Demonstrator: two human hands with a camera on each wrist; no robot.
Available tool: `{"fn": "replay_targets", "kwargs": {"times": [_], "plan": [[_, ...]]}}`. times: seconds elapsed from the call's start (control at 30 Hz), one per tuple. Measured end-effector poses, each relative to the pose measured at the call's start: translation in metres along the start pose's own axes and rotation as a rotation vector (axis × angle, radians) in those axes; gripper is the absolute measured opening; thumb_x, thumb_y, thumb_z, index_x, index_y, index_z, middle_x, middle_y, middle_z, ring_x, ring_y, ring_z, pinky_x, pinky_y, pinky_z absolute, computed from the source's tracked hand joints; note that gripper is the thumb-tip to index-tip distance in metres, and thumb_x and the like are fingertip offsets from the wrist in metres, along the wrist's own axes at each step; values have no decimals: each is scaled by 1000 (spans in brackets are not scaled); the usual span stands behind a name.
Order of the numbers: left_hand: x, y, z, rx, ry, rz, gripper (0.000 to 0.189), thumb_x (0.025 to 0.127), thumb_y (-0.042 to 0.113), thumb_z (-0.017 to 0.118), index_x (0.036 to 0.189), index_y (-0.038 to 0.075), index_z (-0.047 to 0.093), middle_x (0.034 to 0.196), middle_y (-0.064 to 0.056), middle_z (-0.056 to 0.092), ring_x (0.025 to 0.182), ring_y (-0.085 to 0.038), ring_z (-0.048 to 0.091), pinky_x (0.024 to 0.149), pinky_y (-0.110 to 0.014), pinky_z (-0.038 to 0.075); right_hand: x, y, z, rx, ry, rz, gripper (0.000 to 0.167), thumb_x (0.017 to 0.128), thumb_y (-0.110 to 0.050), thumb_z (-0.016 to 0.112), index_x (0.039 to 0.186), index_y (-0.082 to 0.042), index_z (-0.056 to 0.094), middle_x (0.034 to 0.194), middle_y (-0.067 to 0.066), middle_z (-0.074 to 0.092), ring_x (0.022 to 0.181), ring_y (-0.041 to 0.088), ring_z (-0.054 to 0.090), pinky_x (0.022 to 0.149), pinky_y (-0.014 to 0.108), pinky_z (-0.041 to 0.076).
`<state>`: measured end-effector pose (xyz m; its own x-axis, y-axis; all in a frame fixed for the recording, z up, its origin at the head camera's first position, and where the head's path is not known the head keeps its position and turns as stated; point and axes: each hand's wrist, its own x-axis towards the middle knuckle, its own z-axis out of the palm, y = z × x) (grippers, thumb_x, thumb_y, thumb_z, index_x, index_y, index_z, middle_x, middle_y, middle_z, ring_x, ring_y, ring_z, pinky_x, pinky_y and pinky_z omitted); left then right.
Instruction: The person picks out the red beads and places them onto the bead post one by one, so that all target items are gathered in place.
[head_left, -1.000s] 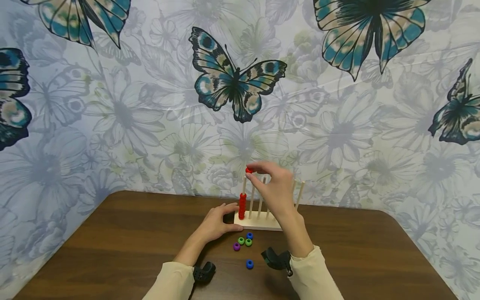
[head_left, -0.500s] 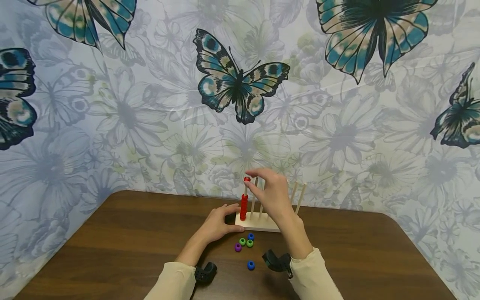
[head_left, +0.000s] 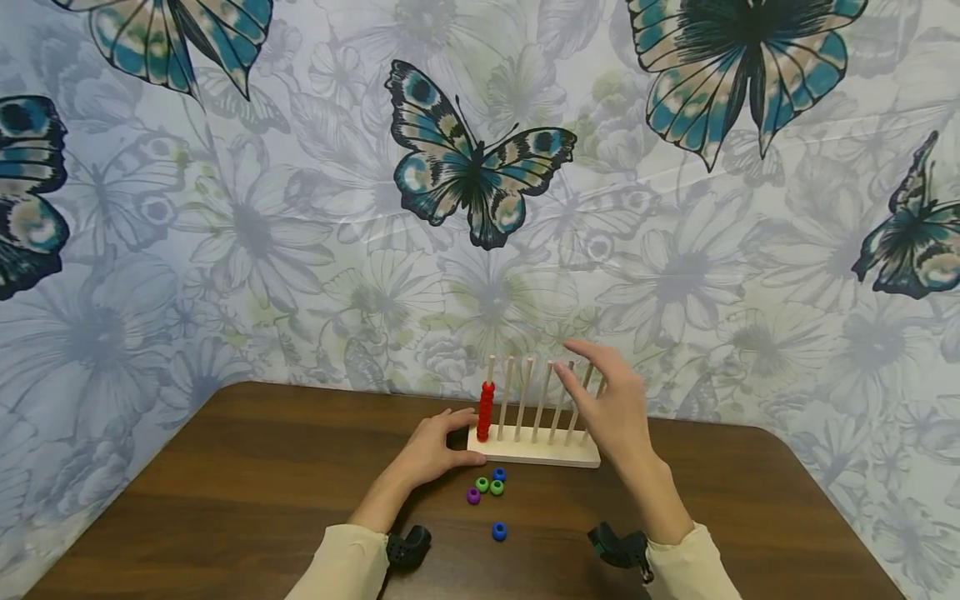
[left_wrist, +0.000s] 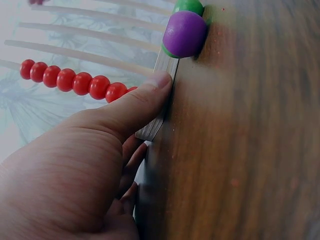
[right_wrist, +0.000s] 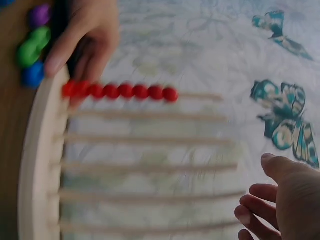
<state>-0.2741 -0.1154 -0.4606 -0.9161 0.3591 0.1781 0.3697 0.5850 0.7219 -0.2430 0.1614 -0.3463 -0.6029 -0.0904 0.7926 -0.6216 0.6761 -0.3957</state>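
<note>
A pale wooden peg rack (head_left: pixel 540 451) stands on the table, its upright pegs in a row. Red beads (head_left: pixel 486 412) are stacked on the leftmost peg, whose bare tip shows above them. My left hand (head_left: pixel 429 450) grips the rack's left end, the thumb (left_wrist: pixel 145 97) on the front edge of the base and the other fingers behind it. Near the rack's right pegs is my right hand (head_left: pixel 613 400), raised, thumb and fingers apart and holding nothing. In the right wrist view its fingers (right_wrist: pixel 260 207) are near the peg tips.
Loose beads lie in front of the rack: a purple bead (head_left: pixel 473 496), two green ones (head_left: pixel 482 484) and a blue bead (head_left: pixel 499 474). Another blue bead (head_left: pixel 499 531) is closer to me. Behind the brown table (head_left: pixel 262 467) hangs a butterfly-patterned backdrop (head_left: pixel 337 208).
My right hand has lowered a red bead onto the leftmost peg, let it go and moved right. The red stack is taller. My left hand has stayed on the rack.
</note>
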Motion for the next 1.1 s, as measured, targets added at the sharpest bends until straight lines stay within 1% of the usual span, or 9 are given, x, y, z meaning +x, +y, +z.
{"fn": "replay_targets", "kwargs": {"times": [0.13, 0.23, 0.4, 0.5, 0.67, 0.77, 0.87, 1.0, 1.1], "plan": [[-1, -1, -2, -1, 7, -5, 62, 85, 37, 90, 139, 15, 70, 156, -11, 57, 152, -50, 37, 122, -71, 25, -12, 18, -15, -48, 6, -25, 40, 90, -12, 85, 129, -6, 74, 124, 11, 76, 119, 32, 71, 102, 49, 55], [0, -3, -3, 0, 6, -9, 62, 85, 37, 89, 139, 16, 70, 156, -11, 57, 152, -50, 36, 123, -71, 25, -24, 31, -25, -87, -8, -44, 48, 88, -11, 86, 134, -7, 71, 124, 11, 76, 115, 32, 72, 99, 48, 54], [0, -5, -5, 5, 2, -7, 60, 85, 37, 89, 139, 17, 70, 156, -10, 57, 153, -50, 36, 123, -71, 24, -46, 52, -39, -145, -45, -24, 59, 87, -11, 87, 141, -6, 65, 125, 12, 75, 113, 33, 70, 94, 53, 54], [0, -5, -6, 5, 0, -4, 59, 85, 37, 89, 138, 18, 71, 156, -10, 57, 153, -50, 36, 123, -70, 24, -61, 64, -45, -174, -137, 30, 60, 91, -17, 85, 144, -2, 61, 132, 18, 70, 119, 40, 67, 98, 60, 54], [-1, -4, -7, -2, -3, -15, 60, 85, 37, 89, 139, 17, 70, 157, -11, 56, 153, -50, 35, 123, -71, 24, -87, 81, -47, -208, -410, 178, 73, 100, -39, 74, 155, 1, 47, 153, 26, 54, 138, 50, 52, 109, 69, 45], [-1, -4, -8, 1, -6, -13, 60, 85, 36, 89, 139, 17, 70, 157, -12, 56, 153, -50, 35, 123, -71, 24, -95, 86, -46, -206, -521, 236, 78, 101, -46, 70, 158, 0, 43, 160, 28, 45, 144, 53, 45, 112, 72, 41], [-1, -4, -8, 5, -6, -9, 60, 86, 36, 89, 139, 17, 70, 157, -12, 56, 153, -50, 35, 123, -71, 25, -99, 88, -44, -203, -579, 247, 80, 102, -48, 68, 159, 1, 41, 162, 31, 40, 145, 57, 42, 110, 75, 40], [-1, -4, -9, -2, -9, -4, 60, 86, 37, 89, 139, 18, 70, 156, -11, 57, 153, -50, 36, 122, -72, 26, -102, 87, -44, -206, -620, 257, 79, 103, -49, 65, 160, 1, 40, 164, 33, 35, 146, 59, 39, 109, 77, 39], [-3, -6, -12, 0, -2, 7, 62, 85, 42, 88, 141, 20, 69, 154, -11, 59, 149, -46, 44, 120, -69, 32, -105, 87, -47, -211, -634, 274, 79, 104, -50, 64, 160, 0, 40, 165, 32, 34, 147, 59, 38, 110, 77, 38]]}}
